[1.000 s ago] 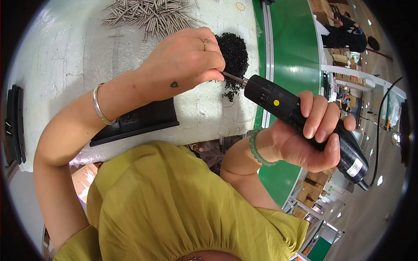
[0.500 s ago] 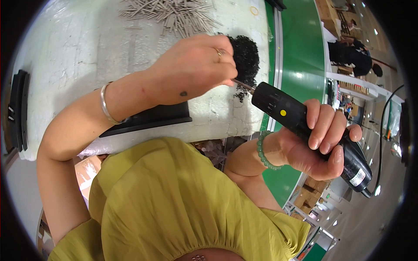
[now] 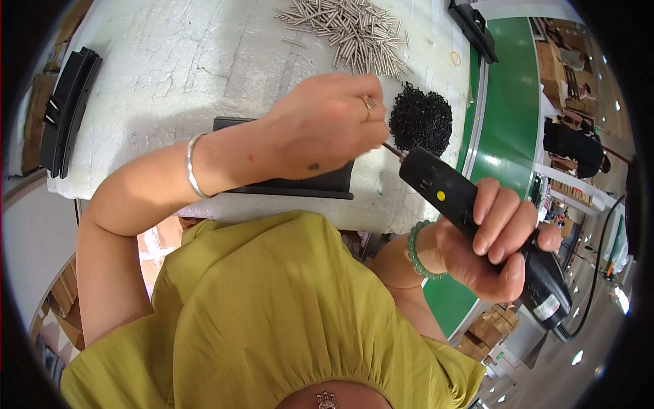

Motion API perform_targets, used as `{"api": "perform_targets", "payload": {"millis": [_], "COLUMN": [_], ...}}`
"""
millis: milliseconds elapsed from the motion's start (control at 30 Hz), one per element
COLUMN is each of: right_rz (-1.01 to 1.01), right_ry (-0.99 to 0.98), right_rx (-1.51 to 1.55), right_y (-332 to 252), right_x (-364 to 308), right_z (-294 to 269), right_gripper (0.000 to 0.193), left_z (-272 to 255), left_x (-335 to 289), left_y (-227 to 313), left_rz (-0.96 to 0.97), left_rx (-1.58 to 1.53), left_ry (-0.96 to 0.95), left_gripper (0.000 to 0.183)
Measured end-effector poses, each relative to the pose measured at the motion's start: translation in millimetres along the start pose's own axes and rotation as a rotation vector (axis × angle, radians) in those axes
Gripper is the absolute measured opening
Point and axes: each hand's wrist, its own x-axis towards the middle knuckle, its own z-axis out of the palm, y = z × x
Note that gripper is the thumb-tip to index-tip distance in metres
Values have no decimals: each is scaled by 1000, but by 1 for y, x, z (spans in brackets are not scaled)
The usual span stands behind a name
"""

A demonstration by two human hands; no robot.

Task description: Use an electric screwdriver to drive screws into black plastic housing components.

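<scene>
My right hand (image 3: 497, 238) is wrapped round a black electric screwdriver (image 3: 443, 183) with a yellow dot on its body and a cord at its lower end. The thin metal bit (image 3: 394, 149) points up and left to the fingertips of my left hand (image 3: 334, 123). Those fingers are pinched together at the bit's tip; whatever lies between them is hidden. A heap of small black screws (image 3: 421, 121) lies just right of the left hand. Beneath my left wrist rests a flat black part (image 3: 300, 188), partly covered by the forearm.
Silvery metal pins (image 3: 354, 34) lie in a pile at the far side of the white-covered table (image 3: 163, 75). Black bar-shaped parts stand at the left edge (image 3: 68, 112) and far right corner (image 3: 473, 28). A green surface (image 3: 507, 102) borders the table; a person (image 3: 573, 146) is beyond it.
The view has shifted, so the table and piles appear lower and further right. Both hands keep their grip, with the bit still at the left fingertips.
</scene>
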Motion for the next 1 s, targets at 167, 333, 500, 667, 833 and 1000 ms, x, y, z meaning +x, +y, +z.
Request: {"api": "perform_targets", "payload": {"millis": [167,333,500,667,833,1000], "right_rz": [59,45,62,156,218,266], "right_ry": [-50,-11,-19,-111,-240,-329], "right_rx": [48,67,105,75,147,76], "right_y": [8,5,9,8,28,31], "right_x": [-2,-2,0,2,1,2], "right_z": [-17,-15,1,18,35,35], "right_gripper": [37,37,37,32,33,35], "left_z": [-10,-51,-45,-61,-57,-49], "left_x": [-5,-19,-34,-54,-71,-73], "left_y": [-32,-66,-64,2,29,31], "left_rz": [-132,-375,-314,-418,-531,-536], "left_rx": [94,307,322,143,58,63], "left_ry": [118,-171,-90,-14,50,138], "left_gripper": [15,13,17,14,14,16]}}
